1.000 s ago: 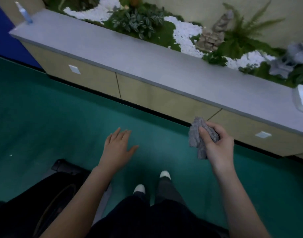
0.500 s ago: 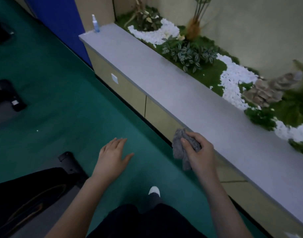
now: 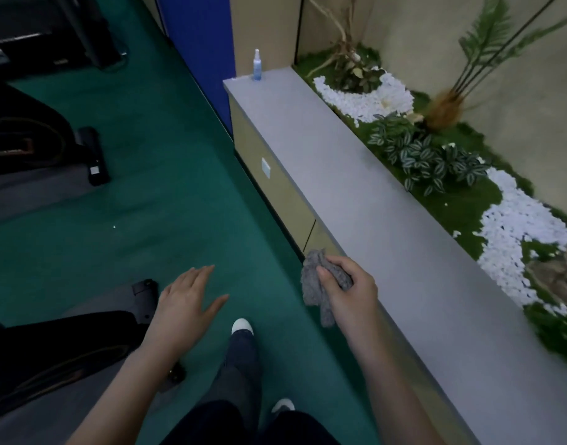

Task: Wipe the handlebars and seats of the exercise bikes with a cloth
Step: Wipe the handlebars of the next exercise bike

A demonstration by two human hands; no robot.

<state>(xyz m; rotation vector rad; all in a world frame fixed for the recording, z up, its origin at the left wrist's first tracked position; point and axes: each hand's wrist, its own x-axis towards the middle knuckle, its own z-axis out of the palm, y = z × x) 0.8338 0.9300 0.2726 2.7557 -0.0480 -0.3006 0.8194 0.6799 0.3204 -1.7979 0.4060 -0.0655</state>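
Right grip (image 3: 353, 293): closed on the grey cloth (image 3: 314, 284). Thumb and curled fingers pinch it in a bunch, and a loose tail hangs below the fist. Cloth is in the air over the green carpet floor (image 3: 166, 187), just beside the front edge of the long grey tabletop (image 3: 356, 194), not touching it.

Left grip (image 3: 186, 297): open and holding nothing. Fingers straight and together, thumb splayed, palm down. It sits over the floor near the front foot of the nearest exercise bike (image 3: 51, 358).

That bike is lower left: dark housing on a grey mat (image 3: 92, 303), only the low body in frame. Second exercise bike (image 3: 35, 146) is mid left on its own grey mat, well apart from both hands. More dark gym equipment (image 3: 44, 27) is top left, can't tell what type.

Tabletop runs along beige cabinet fronts (image 3: 272, 184). A small blue spray bottle (image 3: 257, 65) stands upright at its far end, next to a blue wall panel (image 3: 198, 43).

Behind the tabletop there's a planter bed: moss (image 3: 462, 203), bands of white pebbles (image 3: 365, 97), striped-leaf plants (image 3: 430, 159), a fern (image 3: 487, 36) and a rock (image 3: 558, 277) at the right edge.

Person is in dark trousers and white shoes (image 3: 242, 326), one foot ahead of the other, standing between the near bike and the cabinets.
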